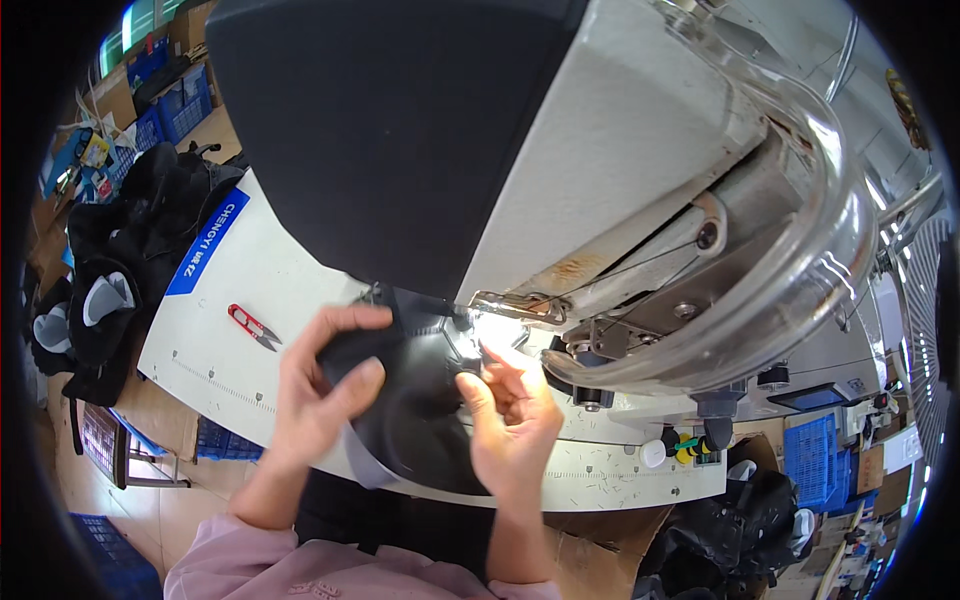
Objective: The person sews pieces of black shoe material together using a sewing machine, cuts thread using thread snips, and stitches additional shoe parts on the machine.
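Observation:
A black, shiny, curved piece (415, 420) with a pale grey underside edge lies on the sewing machine's white table (220, 365), below the lit needle area (500, 335). My left hand (325, 385) grips its left side, with the thumb on top and the forefinger stretched along the far edge. My right hand (515, 420) holds its right side close to the needle, fingers bent and thumb on the rim. The fingertips under the piece are hidden, and glare blurs the spot by the needle.
The sewing machine head (600, 170) with a clear curved guard (840, 250) overhangs the work. Red thread snips (253, 327) lie at left. Black pieces (110, 270) are heaped beyond the table's left edge, and more black pieces (730, 530) lie below right.

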Available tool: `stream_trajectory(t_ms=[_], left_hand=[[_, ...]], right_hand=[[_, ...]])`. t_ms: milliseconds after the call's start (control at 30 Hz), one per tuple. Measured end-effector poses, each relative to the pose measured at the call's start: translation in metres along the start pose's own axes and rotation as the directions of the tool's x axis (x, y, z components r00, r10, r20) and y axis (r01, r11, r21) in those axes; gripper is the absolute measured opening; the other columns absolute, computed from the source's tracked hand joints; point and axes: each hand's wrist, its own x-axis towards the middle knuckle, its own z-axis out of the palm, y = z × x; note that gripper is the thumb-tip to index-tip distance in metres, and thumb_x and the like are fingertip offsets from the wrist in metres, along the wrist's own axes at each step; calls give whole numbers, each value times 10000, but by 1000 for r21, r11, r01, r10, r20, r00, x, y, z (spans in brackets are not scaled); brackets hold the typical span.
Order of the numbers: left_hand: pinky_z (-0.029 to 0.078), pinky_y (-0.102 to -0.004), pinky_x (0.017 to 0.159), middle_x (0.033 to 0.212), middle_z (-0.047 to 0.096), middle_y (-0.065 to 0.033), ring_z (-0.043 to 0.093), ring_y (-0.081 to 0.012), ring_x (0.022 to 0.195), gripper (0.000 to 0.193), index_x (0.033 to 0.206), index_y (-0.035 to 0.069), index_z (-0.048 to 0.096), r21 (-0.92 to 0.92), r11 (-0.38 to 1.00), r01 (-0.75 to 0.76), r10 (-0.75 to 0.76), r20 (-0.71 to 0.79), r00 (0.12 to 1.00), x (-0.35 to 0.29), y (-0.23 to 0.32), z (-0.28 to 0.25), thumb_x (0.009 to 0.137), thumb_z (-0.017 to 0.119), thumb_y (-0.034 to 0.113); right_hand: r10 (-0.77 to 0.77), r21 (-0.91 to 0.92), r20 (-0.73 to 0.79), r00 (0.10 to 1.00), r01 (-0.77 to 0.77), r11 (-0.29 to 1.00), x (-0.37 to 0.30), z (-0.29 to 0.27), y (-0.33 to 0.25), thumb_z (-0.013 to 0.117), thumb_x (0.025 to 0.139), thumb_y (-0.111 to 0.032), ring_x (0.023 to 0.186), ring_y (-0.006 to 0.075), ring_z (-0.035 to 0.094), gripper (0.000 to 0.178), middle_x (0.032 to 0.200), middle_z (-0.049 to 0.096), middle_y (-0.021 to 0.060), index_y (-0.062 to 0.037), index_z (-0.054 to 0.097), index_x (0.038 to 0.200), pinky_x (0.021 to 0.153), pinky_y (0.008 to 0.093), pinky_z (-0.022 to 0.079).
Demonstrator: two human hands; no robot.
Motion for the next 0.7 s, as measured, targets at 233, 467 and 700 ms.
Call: stream_trajectory(t_ms=[233,467,700], left_hand=[[427,-158,639,999,598,-65,566,-44,789,272,1092,-40,541,107,939,-327,341,-166,925,-54,-48,49,846,657,-29],[385,-143,565,892,608,-51,529,-19,667,274,1093,-40,540,134,921,-365,385,-180,905,-46,-48,50,844,653,-28],[399,-164,631,934,603,-52,531,-41,735,254,1062,-29,568,132,941,-311,328,-139,934,-30,-36,32,832,669,14]], right_hand=[[106,-128,268,958,-74,989,32,-48,11,649,869,5,955,122,623,285,1049,681,81,21,642,1154,847,252,496],[103,-116,251,962,-76,990,29,-41,13,646,873,7,995,123,618,294,1097,670,93,25,629,1165,893,259,478],[29,-161,82,996,-15,987,20,-22,13,724,836,-121,594,162,599,157,687,644,98,14,646,857,581,315,469]])
